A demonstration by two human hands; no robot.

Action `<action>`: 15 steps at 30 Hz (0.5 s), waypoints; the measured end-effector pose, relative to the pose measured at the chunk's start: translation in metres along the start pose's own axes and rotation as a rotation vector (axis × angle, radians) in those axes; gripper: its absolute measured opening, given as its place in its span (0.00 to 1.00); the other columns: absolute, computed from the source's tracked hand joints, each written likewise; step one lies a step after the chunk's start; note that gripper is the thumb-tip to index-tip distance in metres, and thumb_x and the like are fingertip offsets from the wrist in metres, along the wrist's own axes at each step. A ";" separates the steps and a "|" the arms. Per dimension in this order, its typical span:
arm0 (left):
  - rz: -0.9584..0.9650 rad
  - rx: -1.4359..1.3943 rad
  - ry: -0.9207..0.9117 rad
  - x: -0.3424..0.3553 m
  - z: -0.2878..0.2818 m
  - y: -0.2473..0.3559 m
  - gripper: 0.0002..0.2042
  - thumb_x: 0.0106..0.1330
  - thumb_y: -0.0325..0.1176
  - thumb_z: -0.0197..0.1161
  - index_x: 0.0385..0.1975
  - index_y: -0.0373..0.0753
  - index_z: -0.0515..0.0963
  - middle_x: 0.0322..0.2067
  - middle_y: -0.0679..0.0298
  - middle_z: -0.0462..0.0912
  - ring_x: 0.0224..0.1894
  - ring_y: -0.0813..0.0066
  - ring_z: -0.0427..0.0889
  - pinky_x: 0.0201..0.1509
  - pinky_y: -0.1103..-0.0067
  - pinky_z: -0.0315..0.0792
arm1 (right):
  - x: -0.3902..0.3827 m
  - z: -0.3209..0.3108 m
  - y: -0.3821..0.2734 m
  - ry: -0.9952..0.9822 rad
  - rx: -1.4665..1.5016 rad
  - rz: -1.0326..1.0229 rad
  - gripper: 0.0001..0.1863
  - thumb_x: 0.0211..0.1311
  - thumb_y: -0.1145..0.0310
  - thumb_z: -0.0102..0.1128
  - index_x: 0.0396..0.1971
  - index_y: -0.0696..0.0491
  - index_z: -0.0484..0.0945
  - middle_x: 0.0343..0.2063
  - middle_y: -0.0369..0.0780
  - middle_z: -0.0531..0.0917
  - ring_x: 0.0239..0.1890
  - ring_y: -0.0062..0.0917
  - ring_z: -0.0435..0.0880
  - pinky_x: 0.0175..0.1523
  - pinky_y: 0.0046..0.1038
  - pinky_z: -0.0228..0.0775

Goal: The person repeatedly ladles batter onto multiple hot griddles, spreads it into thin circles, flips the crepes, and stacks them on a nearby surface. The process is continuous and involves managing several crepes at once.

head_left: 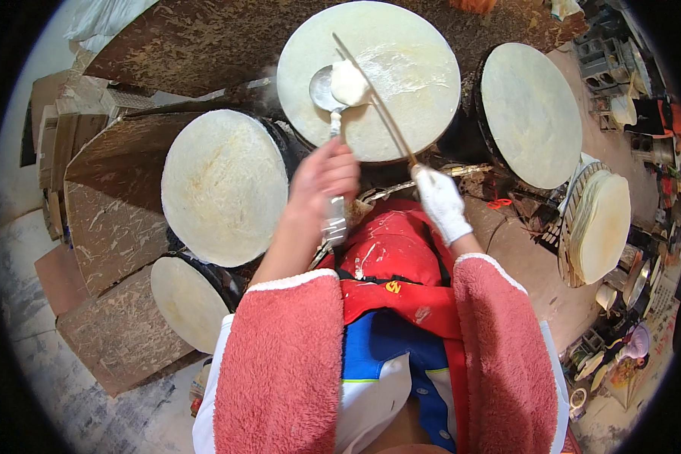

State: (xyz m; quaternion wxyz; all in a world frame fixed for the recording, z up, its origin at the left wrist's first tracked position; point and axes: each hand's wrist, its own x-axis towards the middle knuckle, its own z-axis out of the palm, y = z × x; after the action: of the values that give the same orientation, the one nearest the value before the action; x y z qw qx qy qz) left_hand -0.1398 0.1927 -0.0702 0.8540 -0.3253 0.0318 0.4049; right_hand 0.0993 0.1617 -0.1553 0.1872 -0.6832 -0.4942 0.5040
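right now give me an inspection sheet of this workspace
surface: round griddle straight ahead, pale batter smeared across it
job's things: metal ladle with a lump of batter over the griddle; thin stick crossing it
clutter: three more round griddles, left, lower left, right; stack of thin flatbreads on a rack at right
grippers: left hand bare, closed on the ladle handle; right hand in a white glove, closed on the stick
cables: nothing seen
surroundings: wooden boards at left, small items on the floor at right
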 end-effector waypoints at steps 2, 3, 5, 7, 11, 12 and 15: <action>-0.162 -0.015 -0.222 -0.035 0.000 0.004 0.14 0.76 0.42 0.39 0.30 0.42 0.61 0.11 0.76 0.55 0.07 0.87 0.51 0.07 0.85 0.52 | 0.009 -0.025 -0.005 0.209 0.095 -0.133 0.22 0.65 0.57 0.52 0.53 0.56 0.76 0.35 0.46 0.84 0.37 0.27 0.81 0.48 0.29 0.71; -0.093 0.349 -0.261 -0.046 -0.005 0.000 0.15 0.77 0.44 0.35 0.30 0.43 0.60 0.11 0.76 0.53 0.07 0.88 0.51 0.08 0.85 0.54 | 0.016 -0.036 -0.008 0.348 0.155 -0.176 0.23 0.65 0.60 0.53 0.56 0.57 0.73 0.43 0.47 0.82 0.44 0.27 0.80 0.54 0.28 0.68; 0.065 0.497 -0.155 -0.060 -0.007 -0.005 0.15 0.77 0.44 0.33 0.30 0.44 0.60 0.11 0.76 0.52 0.08 0.88 0.52 0.08 0.85 0.55 | 0.031 -0.059 -0.012 0.441 0.157 -0.212 0.27 0.64 0.63 0.54 0.60 0.62 0.67 0.59 0.47 0.74 0.61 0.29 0.72 0.66 0.26 0.57; 0.082 0.385 -0.112 -0.067 -0.005 -0.010 0.15 0.78 0.43 0.33 0.29 0.44 0.59 0.11 0.76 0.53 0.08 0.88 0.52 0.08 0.85 0.54 | 0.047 -0.065 -0.015 0.499 -0.076 -0.204 0.26 0.64 0.59 0.54 0.59 0.55 0.69 0.56 0.48 0.75 0.58 0.39 0.74 0.63 0.31 0.62; 0.086 0.279 -0.091 -0.076 -0.004 -0.029 0.15 0.77 0.42 0.34 0.30 0.43 0.60 0.11 0.76 0.52 0.07 0.88 0.52 0.08 0.84 0.54 | 0.079 -0.060 -0.017 0.448 -0.366 -0.044 0.24 0.63 0.53 0.49 0.57 0.48 0.72 0.49 0.52 0.78 0.51 0.47 0.77 0.57 0.38 0.68; 0.114 0.285 -0.083 -0.080 -0.009 -0.036 0.15 0.77 0.42 0.34 0.30 0.43 0.60 0.10 0.76 0.52 0.07 0.88 0.52 0.08 0.83 0.54 | 0.087 -0.060 -0.018 0.432 -0.378 -0.034 0.25 0.63 0.53 0.49 0.56 0.49 0.73 0.48 0.53 0.79 0.51 0.47 0.77 0.57 0.38 0.68; 0.210 0.267 -0.072 -0.098 -0.029 -0.057 0.15 0.77 0.43 0.35 0.30 0.43 0.61 0.10 0.76 0.52 0.07 0.88 0.52 0.08 0.83 0.54 | 0.106 -0.080 -0.024 0.450 -0.309 -0.213 0.25 0.61 0.56 0.50 0.54 0.54 0.74 0.48 0.53 0.79 0.52 0.46 0.77 0.57 0.37 0.67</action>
State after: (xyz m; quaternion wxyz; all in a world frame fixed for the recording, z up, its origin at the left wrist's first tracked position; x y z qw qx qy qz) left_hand -0.1590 0.0839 -0.0315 0.8433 -0.1890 0.0885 0.4953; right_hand 0.1574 0.2830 -0.1566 0.2375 -0.7424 -0.5802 0.2360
